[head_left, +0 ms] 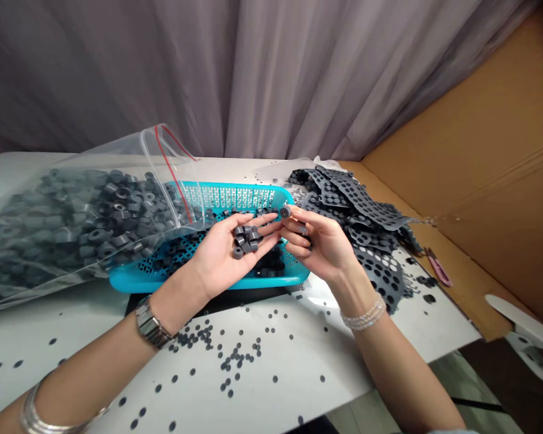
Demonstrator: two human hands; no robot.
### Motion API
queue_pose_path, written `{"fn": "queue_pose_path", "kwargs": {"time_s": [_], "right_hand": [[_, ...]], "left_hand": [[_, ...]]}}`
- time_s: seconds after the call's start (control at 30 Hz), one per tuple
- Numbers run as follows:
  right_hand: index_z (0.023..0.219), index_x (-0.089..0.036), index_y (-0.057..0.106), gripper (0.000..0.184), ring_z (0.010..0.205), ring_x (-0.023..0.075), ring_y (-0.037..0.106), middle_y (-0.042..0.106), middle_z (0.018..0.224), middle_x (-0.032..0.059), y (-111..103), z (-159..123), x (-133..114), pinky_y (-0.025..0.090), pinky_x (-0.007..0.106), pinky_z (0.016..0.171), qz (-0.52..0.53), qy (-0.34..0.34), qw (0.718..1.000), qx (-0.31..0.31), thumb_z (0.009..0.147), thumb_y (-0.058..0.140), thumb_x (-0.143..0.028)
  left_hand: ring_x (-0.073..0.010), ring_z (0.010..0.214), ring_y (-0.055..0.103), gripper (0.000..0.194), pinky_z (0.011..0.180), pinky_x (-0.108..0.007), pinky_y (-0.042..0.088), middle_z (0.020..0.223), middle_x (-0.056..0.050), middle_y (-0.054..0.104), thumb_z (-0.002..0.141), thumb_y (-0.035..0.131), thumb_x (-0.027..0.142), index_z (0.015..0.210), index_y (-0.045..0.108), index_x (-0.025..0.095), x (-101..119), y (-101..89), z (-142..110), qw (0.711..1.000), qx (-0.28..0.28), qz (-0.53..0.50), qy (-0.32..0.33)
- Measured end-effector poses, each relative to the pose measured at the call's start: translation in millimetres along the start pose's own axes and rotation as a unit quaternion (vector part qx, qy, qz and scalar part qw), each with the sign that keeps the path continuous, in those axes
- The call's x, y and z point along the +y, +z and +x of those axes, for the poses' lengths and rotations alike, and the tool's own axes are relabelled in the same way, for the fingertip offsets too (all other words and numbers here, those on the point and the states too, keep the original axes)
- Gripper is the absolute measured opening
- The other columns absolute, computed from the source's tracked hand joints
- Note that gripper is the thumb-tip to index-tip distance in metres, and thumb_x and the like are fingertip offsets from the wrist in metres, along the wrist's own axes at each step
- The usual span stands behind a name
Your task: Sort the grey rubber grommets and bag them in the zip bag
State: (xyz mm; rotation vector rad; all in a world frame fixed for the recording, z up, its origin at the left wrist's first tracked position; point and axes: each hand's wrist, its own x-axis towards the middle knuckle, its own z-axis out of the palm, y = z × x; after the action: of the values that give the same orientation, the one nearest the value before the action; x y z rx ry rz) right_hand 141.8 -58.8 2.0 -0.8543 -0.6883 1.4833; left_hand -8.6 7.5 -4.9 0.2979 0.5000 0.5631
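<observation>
"Grey rings (117,208) crowd the clear bag (169,144) at far left, its red-striped mouth lying across the blue basket (280,281)!"

"And next along?"

"Left hand (224,250), palm up over that basket, fingers spread almost straight, a little pile of rings (245,239) resting in the palm. More dark pieces lie in the basket below."

"What's dotted over the worktop (298,355) in front?"

"Small dark discs (239,355), some bunched, some well apart. Now the right hand (319,238): thumb and forefinger closed on a single ring (285,211), the other fingers curled, right by the left fingertips. Touching? Can't tell."

"And beyond it?"

"Perforated grey sheets (366,205) in a heap, then a pink-handled tool (441,271) near the worktop's far right edge."
</observation>
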Motion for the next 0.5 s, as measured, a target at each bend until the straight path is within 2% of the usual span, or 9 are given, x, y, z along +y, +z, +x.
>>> {"fn": "queue_pose_path", "kwargs": {"time_s": [0.13,0.37,0.5], "right_hand": [[0.07,-0.018,0.047,0.014,0.048,0.0073,0.011,0.024,0.063,-0.0063,-1.4,0.9,-1.8,0.016,0.016,0.036,0.076,0.033,0.997,-0.005,0.08,0.056,-0.02],[0.072,-0.017,0.049,0.008,0.048,0.0082,0.014,0.027,0.064,-0.0049,0.2,-0.2,-3.2,0.021,0.016,0.034,0.097,0.038,0.995,0.001,0.078,0.052,-0.02],[0.066,-0.018,0.044,0.017,0.046,0.0071,0.018,0.034,0.065,-0.0036,-0.2,0.0,-3.8,0.017,0.015,0.032,0.115,0.037,0.993,-0.004,0.081,0.049,-0.023]], "left_hand": [[-0.0254,0.107,0.064,0.04,0.095,-0.035,0.052,0.107,-0.02,0.07,0.086,0.043,0.014,0.121,0.057,0.0,0.7,-0.6,1.1,1.0,0.012,-0.004,-0.004],[-0.0269,0.108,0.064,0.047,0.095,-0.035,0.053,0.107,-0.022,0.069,0.086,0.042,0.013,0.128,0.049,-0.004,0.6,0.0,0.4,1.0,0.004,-0.015,0.001],[-0.0285,0.111,0.062,0.05,0.095,-0.035,0.052,0.114,-0.025,0.066,0.085,0.043,0.013,0.131,0.045,-0.006,1.0,-1.2,-0.1,1.0,-0.019,-0.018,0.002]]}}
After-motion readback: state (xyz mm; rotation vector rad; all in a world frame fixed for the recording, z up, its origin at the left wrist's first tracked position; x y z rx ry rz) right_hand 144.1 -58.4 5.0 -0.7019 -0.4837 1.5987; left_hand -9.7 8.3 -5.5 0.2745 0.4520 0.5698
